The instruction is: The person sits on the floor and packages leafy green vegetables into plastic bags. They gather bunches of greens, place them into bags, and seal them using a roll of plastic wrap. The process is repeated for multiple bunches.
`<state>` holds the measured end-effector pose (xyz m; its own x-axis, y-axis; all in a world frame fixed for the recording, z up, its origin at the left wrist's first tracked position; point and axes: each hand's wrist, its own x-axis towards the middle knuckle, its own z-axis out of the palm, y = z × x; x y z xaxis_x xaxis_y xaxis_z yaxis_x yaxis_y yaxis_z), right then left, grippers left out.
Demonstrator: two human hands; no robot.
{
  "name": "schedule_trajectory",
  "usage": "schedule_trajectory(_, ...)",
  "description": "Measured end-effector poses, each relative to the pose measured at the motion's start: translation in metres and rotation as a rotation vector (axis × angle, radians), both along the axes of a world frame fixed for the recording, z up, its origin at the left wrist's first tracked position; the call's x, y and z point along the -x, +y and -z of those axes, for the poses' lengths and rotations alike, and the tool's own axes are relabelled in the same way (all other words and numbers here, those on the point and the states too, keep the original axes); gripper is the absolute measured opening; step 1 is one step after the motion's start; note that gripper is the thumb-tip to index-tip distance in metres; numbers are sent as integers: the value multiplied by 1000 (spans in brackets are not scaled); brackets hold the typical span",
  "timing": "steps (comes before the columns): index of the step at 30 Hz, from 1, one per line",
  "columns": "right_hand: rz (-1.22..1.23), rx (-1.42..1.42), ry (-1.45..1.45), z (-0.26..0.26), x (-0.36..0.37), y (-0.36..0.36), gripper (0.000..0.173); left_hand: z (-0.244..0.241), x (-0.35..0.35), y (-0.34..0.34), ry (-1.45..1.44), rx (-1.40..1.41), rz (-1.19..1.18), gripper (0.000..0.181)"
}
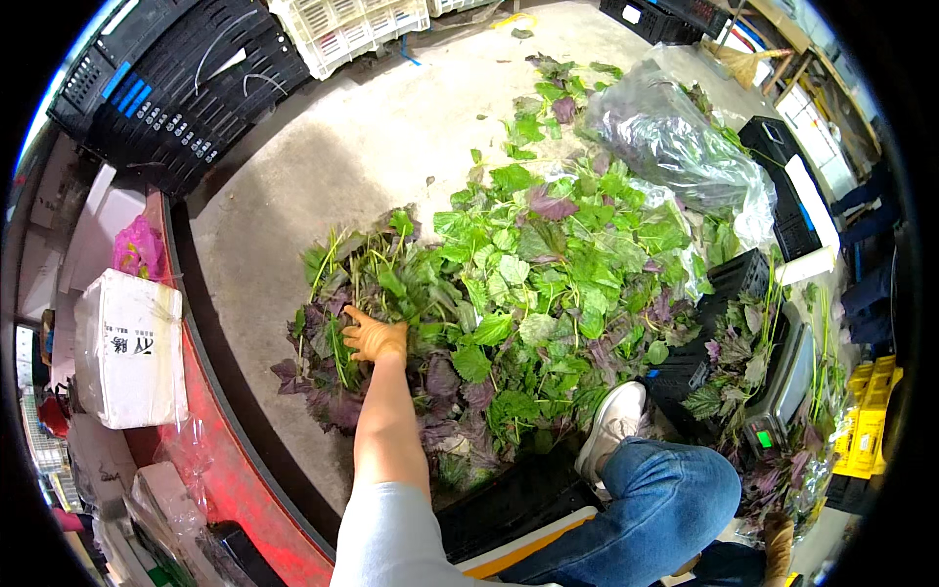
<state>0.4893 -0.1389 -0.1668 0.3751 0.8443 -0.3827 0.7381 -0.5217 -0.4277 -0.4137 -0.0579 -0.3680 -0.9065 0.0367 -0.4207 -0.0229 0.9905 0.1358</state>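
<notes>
My left hand (375,339), in an orange glove, reaches into the left side of a large heap of leafy stems (528,271) on the floor. Its fingers are spread over purple and green leaves, and no stem shows gripped in it. Broad, toothed leaves make up the heap, bright green in the middle and mostly dark purple (330,403) near my hand. I cannot make out my right hand. My bent knee in blue jeans (667,491) and a pale shoe (616,422) border the heap at the lower right.
A digital scale (781,389) bearing stems stands right of my knee, by a black crate (733,286). Clear plastic bagging (682,139) lies behind the heap. Black crates (191,81) and a white crate (352,29) stand behind. A white box (132,348) rests by a red platform (227,440).
</notes>
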Motion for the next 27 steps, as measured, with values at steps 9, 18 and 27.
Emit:
schedule_trajectory(9,-68,38,-140,-30,9,-4,10,58,64,-98,113,-163,-37,92)
schedule_trajectory(18,-79,12,-144,-14,18,9,11,13,74,-165,46,-51,152,103)
schedule_trajectory(27,-192,-62,-99,-14,44,42,13,-18,183,-204,461,-262,114,117)
